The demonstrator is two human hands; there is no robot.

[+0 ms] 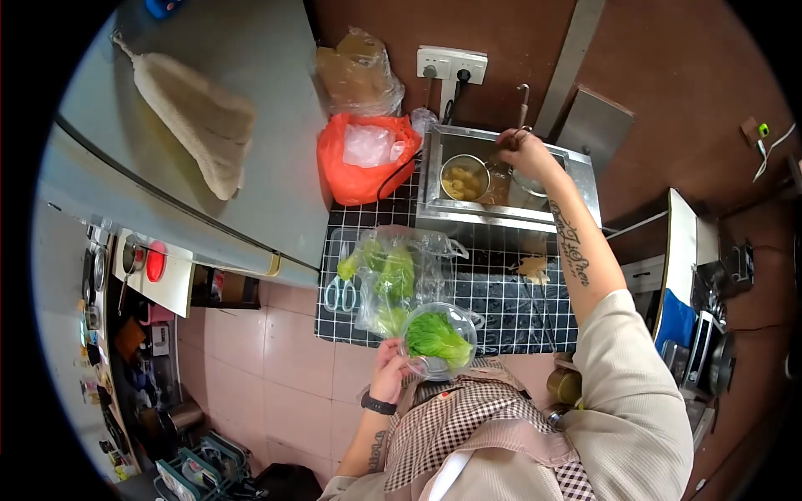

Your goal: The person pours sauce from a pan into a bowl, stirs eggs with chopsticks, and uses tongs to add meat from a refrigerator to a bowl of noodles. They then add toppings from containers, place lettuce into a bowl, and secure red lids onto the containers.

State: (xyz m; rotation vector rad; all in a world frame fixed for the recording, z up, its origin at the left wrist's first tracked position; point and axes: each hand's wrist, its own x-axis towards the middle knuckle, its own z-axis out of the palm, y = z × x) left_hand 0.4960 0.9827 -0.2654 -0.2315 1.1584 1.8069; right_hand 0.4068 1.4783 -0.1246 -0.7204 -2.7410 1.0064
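Your left hand point(391, 371) has its grip closed on a clear bowl point(469, 327) of lettuce point(434, 338), close to your chest. Farther off, your right hand point(525, 152) has its grip closed around a utensil handle point(523, 102) over the sink point(510, 219), beside a metal bowl point(446, 167).

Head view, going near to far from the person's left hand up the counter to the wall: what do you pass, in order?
Starting at the left hand → clear bowl of lettuce → plastic bag of greens → metal bowl of yellow pieces in the sink → wall socket.
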